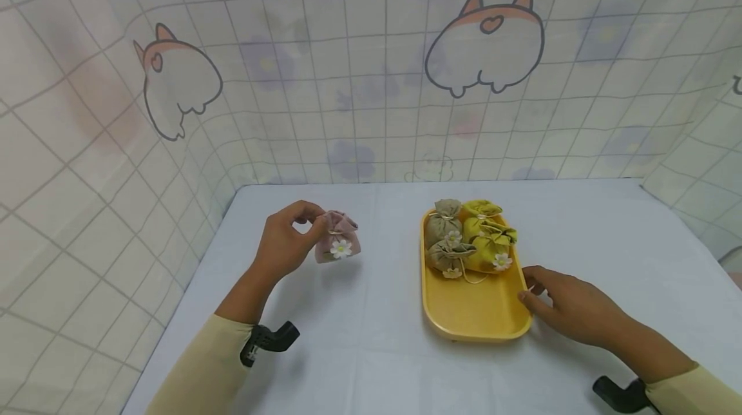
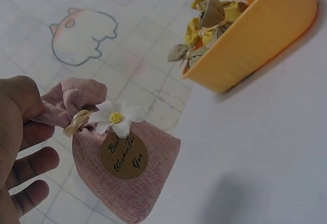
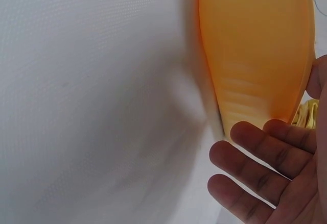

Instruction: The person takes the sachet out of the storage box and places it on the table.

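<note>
My left hand (image 1: 292, 238) pinches a pink drawstring pouch (image 1: 336, 244) by its gathered top, above the table left of the tray. In the left wrist view the pouch carries a white fabric flower (image 2: 116, 118) and a round brown "Best Wishes For You" sticker (image 2: 124, 155); its other fingers are spread apart. At the right side of a yellow tray (image 1: 472, 331), my right hand (image 1: 574, 305) grips the rim, thumb over the edge and fingertips (image 3: 245, 132) against the outer wall. Yellow pouches (image 1: 489, 247) and grey-green pouches (image 1: 443, 228) fill the tray's far half.
A white cloth covers the table (image 1: 371, 363). Behind it and at the sides hangs a grid-patterned curtain (image 1: 359, 118) with cartoon animals. Black straps with camera mounts (image 1: 269, 339) sit on both wrists.
</note>
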Tool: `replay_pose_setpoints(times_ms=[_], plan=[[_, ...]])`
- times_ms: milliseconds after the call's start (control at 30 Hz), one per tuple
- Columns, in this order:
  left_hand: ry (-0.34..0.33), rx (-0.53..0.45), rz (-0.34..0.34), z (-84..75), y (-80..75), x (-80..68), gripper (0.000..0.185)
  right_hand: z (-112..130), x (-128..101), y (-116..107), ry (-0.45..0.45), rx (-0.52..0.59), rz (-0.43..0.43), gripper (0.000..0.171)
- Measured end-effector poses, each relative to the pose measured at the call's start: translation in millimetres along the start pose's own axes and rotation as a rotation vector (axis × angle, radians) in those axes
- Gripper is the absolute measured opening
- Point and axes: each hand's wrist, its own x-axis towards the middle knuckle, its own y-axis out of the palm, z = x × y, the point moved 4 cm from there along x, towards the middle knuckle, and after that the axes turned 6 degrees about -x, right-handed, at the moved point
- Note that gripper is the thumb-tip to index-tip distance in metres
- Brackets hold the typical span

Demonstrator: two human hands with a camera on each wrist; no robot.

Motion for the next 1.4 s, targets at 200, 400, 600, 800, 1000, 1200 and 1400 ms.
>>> replay_pose_setpoints(times_ms=[200,400,600,800,1000,1200,1400], plan=[[-0.015,0.013,-0.009,6.8,-6.5,-1.5,0.013,2,0,1,0.000,0.001,0.000,0.055],[-0.016,0.027,-0.025,11.5,-14.0,-2.9,0.015,2,0,0,0.003,0.000,0.004,0.055],[-0.041,0.049,-0.045,18.8,-19.8,-3.8,0.016,3,1,0,-0.002,-0.005,0.004,0.055],[-0.064,0.043,-0.055,25.3,-21.7,-3.2,0.017,2,1,0,-0.002,-0.004,0.009,0.057],[-0.069,0.019,-0.071,30.3,-24.0,-3.6,0.013,2,1,0,0.002,0.000,0.011,0.056],[-0.074,-0.009,-0.076,28.7,-23.8,-3.1,0.012,1,0,-1,0.003,0.001,0.009,0.056],[-0.069,-0.050,-0.057,26.7,-13.8,-3.4,0.011,1,1,0,0.005,0.002,0.007,0.057]])
